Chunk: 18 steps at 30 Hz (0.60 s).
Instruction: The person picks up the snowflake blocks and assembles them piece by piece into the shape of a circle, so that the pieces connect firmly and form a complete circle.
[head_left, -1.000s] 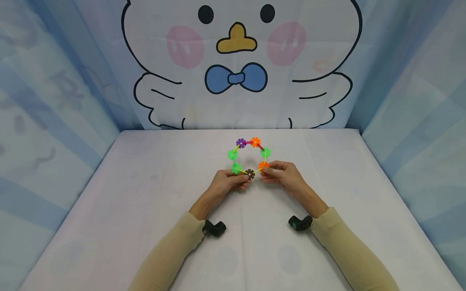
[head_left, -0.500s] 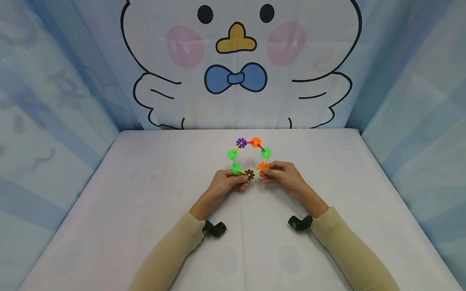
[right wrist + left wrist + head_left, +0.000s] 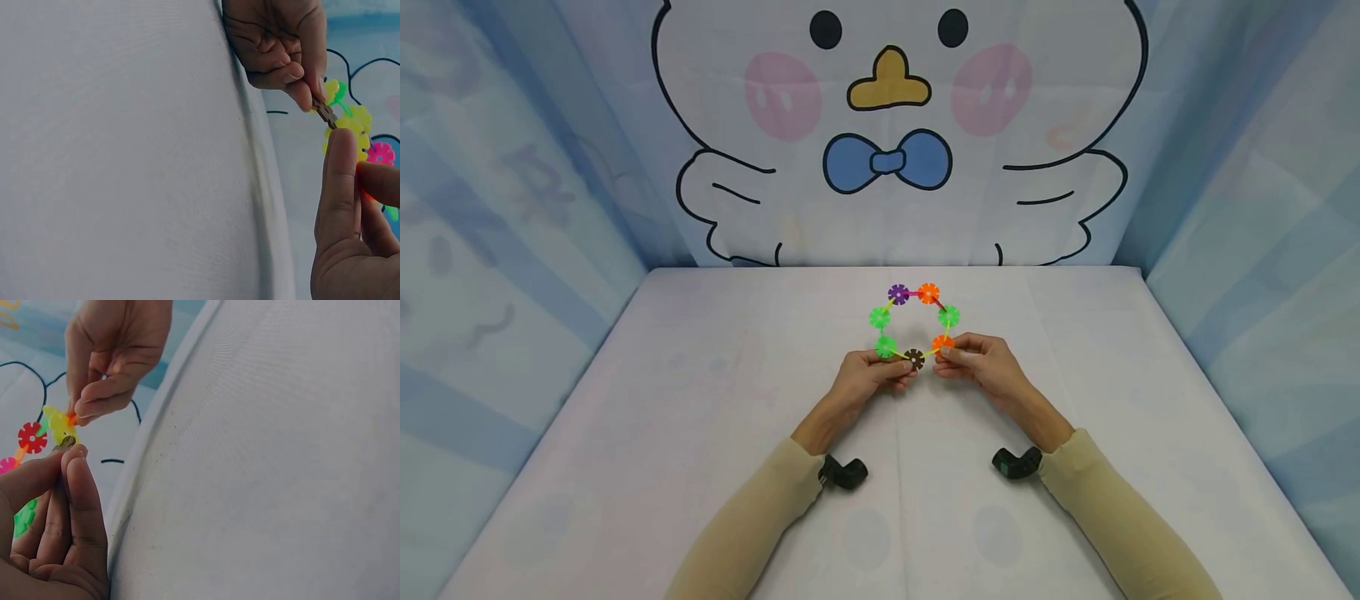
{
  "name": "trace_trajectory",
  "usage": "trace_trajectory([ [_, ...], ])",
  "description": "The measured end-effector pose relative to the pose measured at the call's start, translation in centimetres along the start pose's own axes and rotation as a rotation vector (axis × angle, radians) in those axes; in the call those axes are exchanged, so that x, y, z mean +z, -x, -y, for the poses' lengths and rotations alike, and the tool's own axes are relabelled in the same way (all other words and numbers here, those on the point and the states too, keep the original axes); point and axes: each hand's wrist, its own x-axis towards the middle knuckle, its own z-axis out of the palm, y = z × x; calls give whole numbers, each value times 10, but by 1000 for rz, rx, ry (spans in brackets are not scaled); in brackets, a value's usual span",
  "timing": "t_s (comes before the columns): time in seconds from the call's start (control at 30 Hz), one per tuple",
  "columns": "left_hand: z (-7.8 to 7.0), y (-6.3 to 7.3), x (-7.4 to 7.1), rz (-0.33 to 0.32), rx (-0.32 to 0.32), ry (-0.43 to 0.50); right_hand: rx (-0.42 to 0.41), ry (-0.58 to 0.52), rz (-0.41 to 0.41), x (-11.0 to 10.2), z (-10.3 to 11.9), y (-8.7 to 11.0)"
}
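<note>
Snowflake discs, joined by their slots, make a ring held up before the person. Brown disc (image 3: 914,359) sits at the ring's near side, pinched between thumb and fingers of the left hand (image 3: 871,372). To its right, an orange disc (image 3: 942,343) is pinched by the right hand (image 3: 988,362). A purple disc (image 3: 898,294) and another orange disc (image 3: 928,293) form the far side. Edge-on yellow discs link the near part; in the right wrist view a yellow disc (image 3: 354,132) lies between the brown disc (image 3: 325,114) and the right fingertips. Left fingers partly cover the brown disc.
A white cloth-covered table (image 3: 700,400) lies under both hands. Behind it hangs a curtain with a cartoon bird (image 3: 887,225), and patterned blue curtains (image 3: 512,250) flank both sides. Each cuff carries a black wrist camera (image 3: 844,472).
</note>
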Motion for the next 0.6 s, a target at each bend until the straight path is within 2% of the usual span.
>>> trace_trajectory([
  [0.37,1,-2,1,-12,-5,-27,5,27,-18,0,0,0],
  [0.6,2,-2,0,-10,7,-14,-5,89,-55,5,1,1],
])
